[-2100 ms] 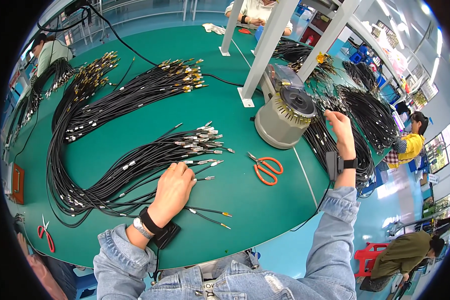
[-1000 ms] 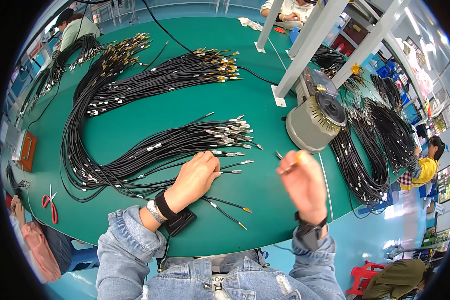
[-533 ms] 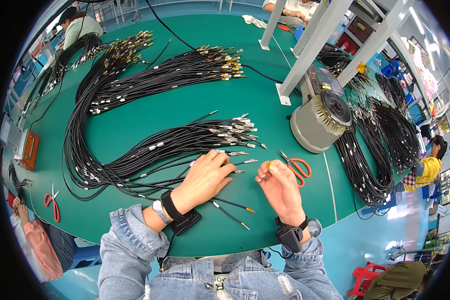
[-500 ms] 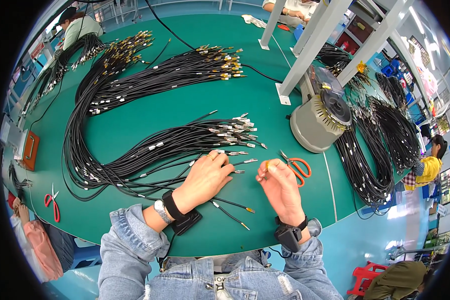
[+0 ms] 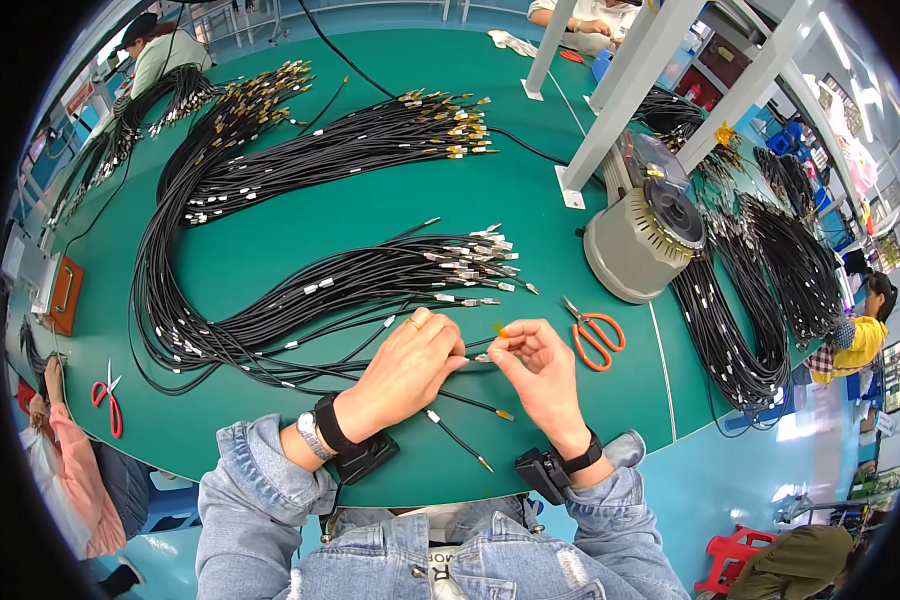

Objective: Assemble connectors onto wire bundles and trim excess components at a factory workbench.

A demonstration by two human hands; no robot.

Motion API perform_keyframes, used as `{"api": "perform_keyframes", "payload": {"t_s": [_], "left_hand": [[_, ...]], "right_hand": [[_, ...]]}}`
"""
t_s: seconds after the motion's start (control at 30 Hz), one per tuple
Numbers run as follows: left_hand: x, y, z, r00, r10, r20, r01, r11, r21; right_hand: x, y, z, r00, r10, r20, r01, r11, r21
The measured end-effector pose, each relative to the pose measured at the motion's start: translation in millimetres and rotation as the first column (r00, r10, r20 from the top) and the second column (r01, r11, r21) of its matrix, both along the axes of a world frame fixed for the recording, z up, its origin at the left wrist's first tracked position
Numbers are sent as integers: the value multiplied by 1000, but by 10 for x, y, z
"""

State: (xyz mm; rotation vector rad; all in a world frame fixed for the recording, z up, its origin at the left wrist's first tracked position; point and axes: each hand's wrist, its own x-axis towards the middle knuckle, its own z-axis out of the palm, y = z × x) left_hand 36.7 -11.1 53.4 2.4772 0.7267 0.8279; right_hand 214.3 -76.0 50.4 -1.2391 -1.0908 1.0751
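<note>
- Two hands meet at the lower middle of the frame, over the green worktop (image 5: 270, 250): my left hand (image 5: 410, 360) and my right hand (image 5: 535, 365).
- My left hand is closed around one thin black cable (image 5: 470, 402), pinching it near its metal tip; the rest of that cable trails away under my palm toward the left.
- My right hand's thumb and forefinger are pinched shut on a small yellow-green piece (image 5: 500, 329), held just at the cable's tip. Whether it is already on the tip I cannot tell; it is too small.
- To do this well, I judge the tip should be kept short and stiff past my left fingers, so it does not wobble, and the small piece kept square to it.
- Just above my hands, in the centre of the frame, lies the fanned bundle of cables (image 5: 370, 285), its metal ends pointing right. Two loose cables with gold tips lie below my hands.
- Orange scissors (image 5: 595, 335) lie just right of my right hand, and beyond them stands a grey round machine (image 5: 645, 240).
- Red scissors (image 5: 108, 395) sit at the far left edge, well apart.
</note>
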Motion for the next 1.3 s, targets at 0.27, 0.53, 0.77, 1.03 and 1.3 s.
{"api": "perform_keyframes", "payload": {"t_s": [0.27, 0.53, 0.77, 1.03, 1.3], "left_hand": [[-159, -21, -2, 998, 4, -67, -1, 999, 51], [-316, -81, 67, 998, 51, -42, -51, 999, -9], [-59, -160, 57, 991, 32, 133, 23, 919, -394], [-104, -207, 74, 985, 32, 169, 26, 944, -329], [-113, -243, 54, 977, 68, 203, 6, 940, -341]], "right_hand": [[-36, -53, 37, 1000, -1, -20, 1, 1000, 24], [-52, -62, 101, 995, -8, -96, 9, 1000, 13], [78, -64, 115, 992, -34, -119, 40, 998, 46], [998, -161, 36, 400, -205, 893, 116, 978, 173], [1141, -74, 39, 490, 6, 872, 36, 999, -26]]}}
